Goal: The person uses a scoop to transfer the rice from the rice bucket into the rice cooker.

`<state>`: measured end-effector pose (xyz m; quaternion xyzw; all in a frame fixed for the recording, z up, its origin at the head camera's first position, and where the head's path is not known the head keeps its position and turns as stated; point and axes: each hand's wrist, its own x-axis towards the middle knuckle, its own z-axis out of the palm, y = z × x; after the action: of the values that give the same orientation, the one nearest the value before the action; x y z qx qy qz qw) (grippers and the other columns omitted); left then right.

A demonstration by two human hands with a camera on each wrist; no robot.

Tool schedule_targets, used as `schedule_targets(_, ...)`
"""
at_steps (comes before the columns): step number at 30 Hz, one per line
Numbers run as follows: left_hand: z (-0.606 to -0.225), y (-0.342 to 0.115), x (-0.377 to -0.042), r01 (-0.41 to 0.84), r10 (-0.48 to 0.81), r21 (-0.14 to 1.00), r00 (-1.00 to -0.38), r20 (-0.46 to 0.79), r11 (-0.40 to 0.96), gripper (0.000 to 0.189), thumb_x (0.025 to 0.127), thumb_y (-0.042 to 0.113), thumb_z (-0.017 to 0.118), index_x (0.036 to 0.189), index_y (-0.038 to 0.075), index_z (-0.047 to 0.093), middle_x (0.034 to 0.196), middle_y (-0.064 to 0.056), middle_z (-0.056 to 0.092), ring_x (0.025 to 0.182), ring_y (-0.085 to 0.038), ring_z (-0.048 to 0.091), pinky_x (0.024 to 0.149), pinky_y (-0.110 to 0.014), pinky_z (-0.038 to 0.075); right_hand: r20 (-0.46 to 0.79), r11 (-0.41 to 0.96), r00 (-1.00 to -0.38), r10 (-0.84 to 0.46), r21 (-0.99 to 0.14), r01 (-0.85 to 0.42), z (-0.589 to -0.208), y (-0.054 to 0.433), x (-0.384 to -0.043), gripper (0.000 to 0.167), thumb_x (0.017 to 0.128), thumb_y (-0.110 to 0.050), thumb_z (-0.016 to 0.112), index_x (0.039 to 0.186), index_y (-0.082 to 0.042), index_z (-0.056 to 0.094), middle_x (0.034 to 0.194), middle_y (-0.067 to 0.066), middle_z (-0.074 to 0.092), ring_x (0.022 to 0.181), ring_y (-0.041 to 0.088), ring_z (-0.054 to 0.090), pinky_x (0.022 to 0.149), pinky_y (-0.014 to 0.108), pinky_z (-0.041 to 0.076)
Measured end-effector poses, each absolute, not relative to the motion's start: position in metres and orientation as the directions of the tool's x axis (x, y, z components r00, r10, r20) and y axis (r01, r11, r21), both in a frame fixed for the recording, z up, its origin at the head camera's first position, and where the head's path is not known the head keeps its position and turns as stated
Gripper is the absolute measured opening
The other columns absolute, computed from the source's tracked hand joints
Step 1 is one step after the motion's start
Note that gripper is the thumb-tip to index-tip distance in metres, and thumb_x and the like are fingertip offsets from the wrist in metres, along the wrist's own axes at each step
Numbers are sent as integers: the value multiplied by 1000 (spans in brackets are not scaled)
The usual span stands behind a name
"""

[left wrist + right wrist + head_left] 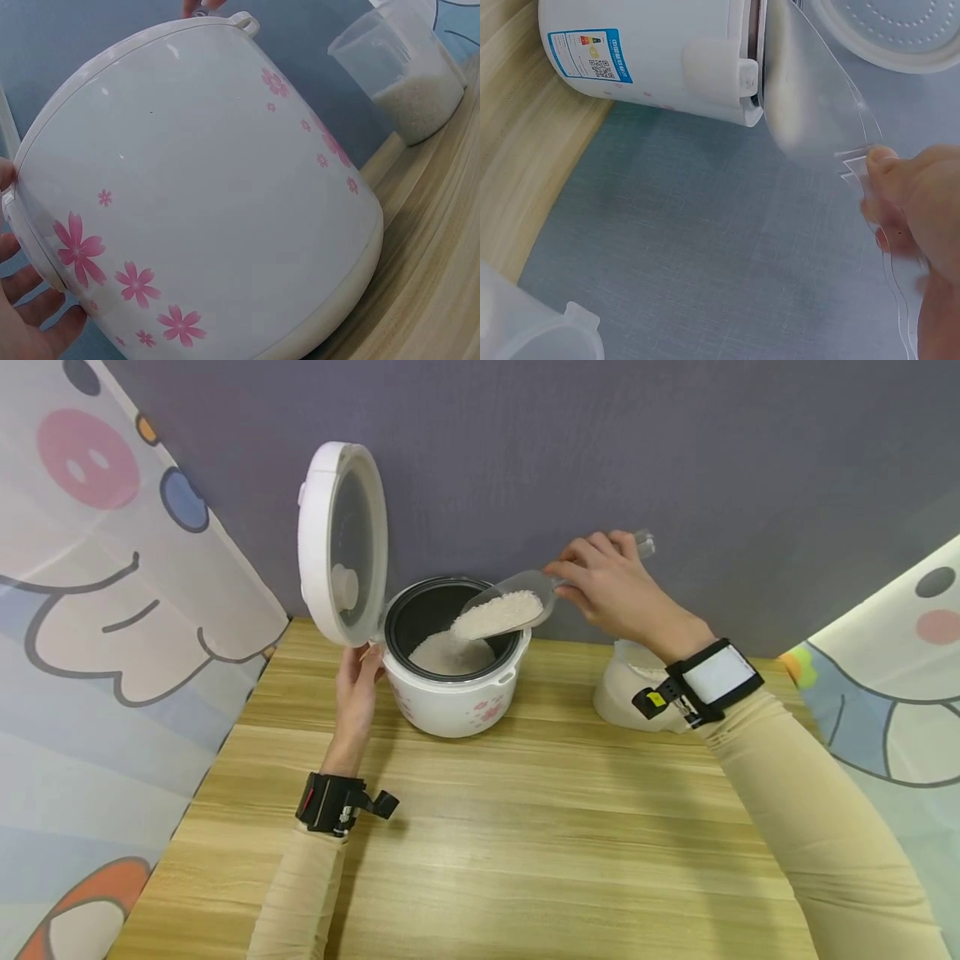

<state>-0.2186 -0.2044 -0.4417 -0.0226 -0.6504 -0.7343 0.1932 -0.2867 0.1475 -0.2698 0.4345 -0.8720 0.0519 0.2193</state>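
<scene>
A white rice cooker (459, 706) with pink flowers stands with its lid (321, 543) raised at the left. Rice (442, 656) lies in its dark inner pot (405, 614). My left hand (356, 685) holds the cooker's left side below the lid; in the left wrist view, fingers (64, 326) lie against that side. My right hand (607, 585) grips the handle of a clear plastic scoop (551, 589). The scoop, loaded with rice, tilts down over the pot. In the right wrist view, the thumb (883, 157) presses on the scoop's handle.
A translucent plastic container (375, 56) with rice in it stands on the wooden table (480, 860), right of the cooker and partly behind my right wrist in the head view. A grey wall (675, 443) rises behind, with cartoon-printed curtains (75, 652) at both sides.
</scene>
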Motion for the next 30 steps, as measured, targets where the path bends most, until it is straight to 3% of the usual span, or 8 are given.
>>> schedule_targets(12,-440,-203,-220,325,-254,941,-922,293,-93,42,111,20,48,152,11,47,140,0,57,124,-14,57,108,-41,44,439,624,-500,-746,199,-756,-269,140,-281,29,101,-12,67,128,-4,68,117,16,63,109,38,52,100,56,30)
schedule_targets(22,-439,-204,-218,327,-251,940,-922,295,-97,43,111,21,48,153,13,47,142,-2,56,127,-15,56,111,-46,43,501,575,-349,-792,417,-704,-275,133,-275,32,98,-7,68,130,-4,67,116,15,62,105,36,55,96,51,35)
schedule_targets(30,-441,-205,-218,322,-256,943,-922,291,-89,42,110,21,48,152,12,48,142,-3,56,127,-16,57,110,-44,44,466,502,-219,-857,660,-559,-281,129,-270,35,104,1,49,136,-1,63,120,15,61,108,32,55,93,43,44)
